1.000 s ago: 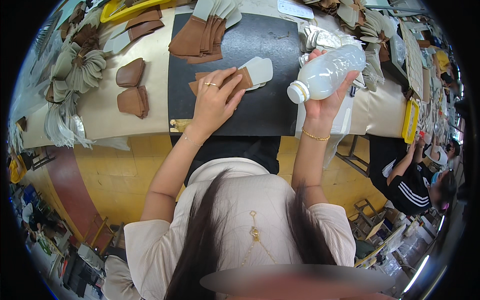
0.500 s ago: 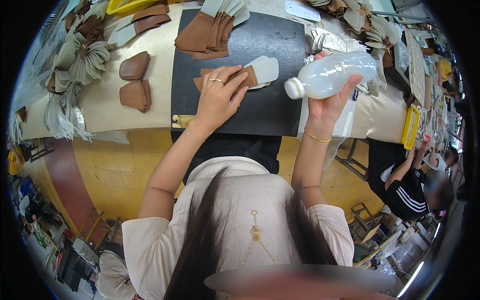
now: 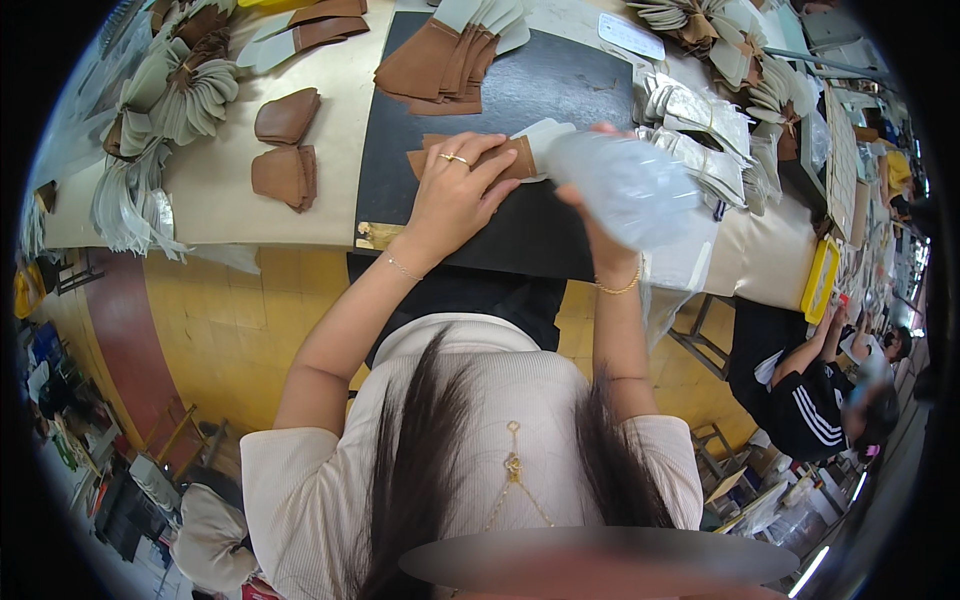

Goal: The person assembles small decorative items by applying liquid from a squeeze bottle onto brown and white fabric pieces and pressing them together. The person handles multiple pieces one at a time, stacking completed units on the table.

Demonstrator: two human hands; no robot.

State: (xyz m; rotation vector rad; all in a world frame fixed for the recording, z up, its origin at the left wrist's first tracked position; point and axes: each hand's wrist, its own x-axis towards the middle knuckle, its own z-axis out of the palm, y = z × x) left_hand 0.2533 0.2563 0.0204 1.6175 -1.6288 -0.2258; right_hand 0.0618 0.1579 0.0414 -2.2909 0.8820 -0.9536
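Note:
My left hand [image 3: 452, 195] lies with its fingers stretched over a small layered stack of brown leather pieces [image 3: 518, 160], pressing it on the black board [image 3: 520, 220]. Pale grey-white ends [image 3: 540, 138] of these pieces stick out to the right of my fingers. My right hand [image 3: 606, 240] is wrapped round a translucent plastic bottle [image 3: 632, 190], smeared by motion. The bottle is tilted, its neck end toward the pale ends. Whether it touches them cannot be made out. Farther back on the board lies a fanned pile of brown-and-pale pieces [image 3: 440, 65].
Two small stacks of brown leather pieces [image 3: 284, 175] lie on the beige table [image 3: 320, 225] at left. Tied bundles of pale pieces [image 3: 190, 100] crowd the far left; silvery-white bundles [image 3: 700, 130] lie at right. A yellow tray [image 3: 820, 280] and a person in black [image 3: 800, 390] are farther right.
My right hand has swung the bottle left and tipped it, bringing its neck end over to the pale ends. My left hand stays on the leather pieces; the whole view has shifted slightly.

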